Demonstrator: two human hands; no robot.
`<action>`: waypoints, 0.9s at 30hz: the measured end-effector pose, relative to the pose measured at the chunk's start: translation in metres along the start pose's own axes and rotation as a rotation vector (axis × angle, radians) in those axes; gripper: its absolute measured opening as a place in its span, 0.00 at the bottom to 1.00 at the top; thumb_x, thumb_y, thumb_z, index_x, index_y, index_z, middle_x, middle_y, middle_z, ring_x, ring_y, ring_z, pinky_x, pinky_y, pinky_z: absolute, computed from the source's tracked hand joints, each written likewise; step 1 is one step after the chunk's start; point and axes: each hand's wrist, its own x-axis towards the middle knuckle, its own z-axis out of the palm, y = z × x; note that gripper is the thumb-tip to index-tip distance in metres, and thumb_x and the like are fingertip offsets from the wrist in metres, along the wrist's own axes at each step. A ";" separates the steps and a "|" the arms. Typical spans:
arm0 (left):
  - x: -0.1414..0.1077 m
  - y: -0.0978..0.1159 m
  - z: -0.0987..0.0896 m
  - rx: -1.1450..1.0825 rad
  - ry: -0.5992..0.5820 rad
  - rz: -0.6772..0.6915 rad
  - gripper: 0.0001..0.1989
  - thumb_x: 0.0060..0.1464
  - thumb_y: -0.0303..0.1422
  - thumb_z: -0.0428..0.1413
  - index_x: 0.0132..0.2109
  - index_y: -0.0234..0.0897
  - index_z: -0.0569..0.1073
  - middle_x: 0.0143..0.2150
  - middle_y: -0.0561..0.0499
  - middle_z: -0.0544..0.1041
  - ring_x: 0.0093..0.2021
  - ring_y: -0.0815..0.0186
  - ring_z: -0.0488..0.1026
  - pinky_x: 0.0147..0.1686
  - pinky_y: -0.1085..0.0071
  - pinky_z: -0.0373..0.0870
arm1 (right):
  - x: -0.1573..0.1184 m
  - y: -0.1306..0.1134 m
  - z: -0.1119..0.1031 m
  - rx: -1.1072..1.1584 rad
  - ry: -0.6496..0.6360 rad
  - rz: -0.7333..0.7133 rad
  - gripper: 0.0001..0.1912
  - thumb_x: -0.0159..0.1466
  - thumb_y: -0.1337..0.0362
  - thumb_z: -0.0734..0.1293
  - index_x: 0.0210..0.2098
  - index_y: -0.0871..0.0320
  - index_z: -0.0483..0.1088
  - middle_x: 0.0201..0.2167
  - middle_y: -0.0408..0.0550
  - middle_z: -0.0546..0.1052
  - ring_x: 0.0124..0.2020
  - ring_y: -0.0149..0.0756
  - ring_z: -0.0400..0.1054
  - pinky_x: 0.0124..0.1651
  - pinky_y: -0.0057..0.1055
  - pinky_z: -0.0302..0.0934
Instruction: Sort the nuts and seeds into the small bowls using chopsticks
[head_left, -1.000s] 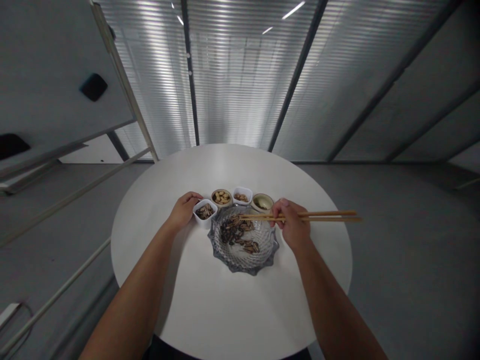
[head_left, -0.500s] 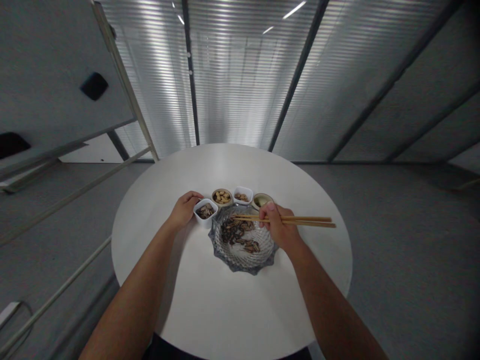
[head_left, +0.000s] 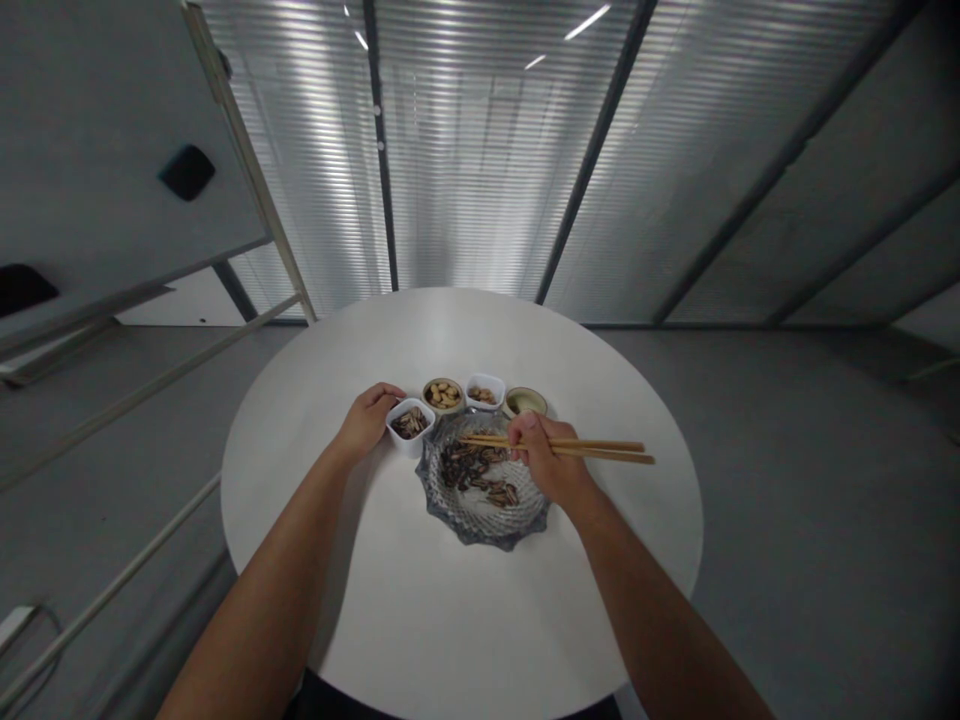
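Right hand: The right hand (head_left: 551,460) grips a pair of chopsticks (head_left: 600,449), fingers closed around them, above the right side of a glass dish.
Chopsticks: They lie nearly level, tips close together at the seeds, thick ends pointing right; whether the tips pinch a seed cannot be told.
Left hand: The left hand (head_left: 367,422) rests beside a white cup (head_left: 409,449), fingertips at its rim; how firmly it grips cannot be told.
Glass dish: The scalloped glass dish (head_left: 484,530) sits mid-table, dark striped seeds (head_left: 476,468) heaped toward its left side.
Small bowls: More seeds fill the white cup; beyond the dish stand a nut bowl (head_left: 448,411), a white tub (head_left: 486,407) of brownish pieces and a yellowish bowl (head_left: 526,399).
Setting: A round white table (head_left: 435,620) stands before window blinds (head_left: 480,170).
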 end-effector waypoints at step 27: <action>-0.003 0.002 0.000 -0.005 -0.003 0.003 0.09 0.46 0.36 0.55 0.33 0.35 0.73 0.28 0.49 0.74 0.28 0.65 0.69 0.29 0.69 0.63 | 0.009 -0.021 -0.004 0.338 0.308 0.060 0.21 0.66 0.54 0.57 0.20 0.56 0.65 0.11 0.40 0.64 0.15 0.32 0.60 0.22 0.30 0.55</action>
